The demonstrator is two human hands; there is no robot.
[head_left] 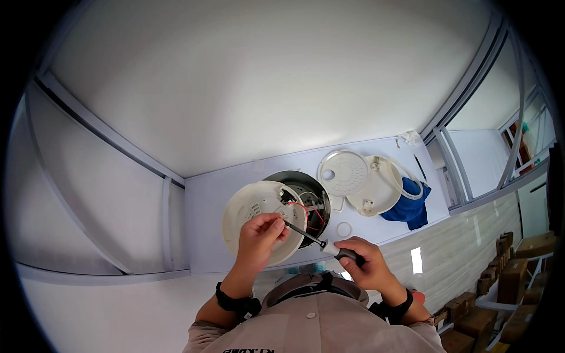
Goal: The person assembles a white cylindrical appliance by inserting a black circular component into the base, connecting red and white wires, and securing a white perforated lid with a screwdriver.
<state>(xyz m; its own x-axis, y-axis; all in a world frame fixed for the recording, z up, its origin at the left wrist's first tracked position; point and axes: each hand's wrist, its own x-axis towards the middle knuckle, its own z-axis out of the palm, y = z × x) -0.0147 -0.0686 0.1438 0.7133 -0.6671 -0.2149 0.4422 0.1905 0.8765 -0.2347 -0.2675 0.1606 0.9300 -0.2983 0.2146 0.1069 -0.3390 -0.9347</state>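
My right hand (pixel 362 262) grips the dark handle of a screwdriver (pixel 307 235), whose shaft points up and left. At its tip my left hand (pixel 263 235) is pinched closed; what sits between the fingertips is too small to make out. Both hands are over a round white plastic cover (pixel 240 210), tilted against a dark round metal housing (pixel 294 176). Red wires (pixel 301 205) run from a small black part (pixel 288 196) on the cover into the housing.
Right of the housing lie a white perforated disc (pixel 347 167), a round white lid (pixel 385 191), a small ring (pixel 344 229) and a blue cloth (pixel 412 209). A thin dark tool (pixel 420 167) is by the table's right end. Cardboard boxes (pixel 477 323) stand beyond, lower right.
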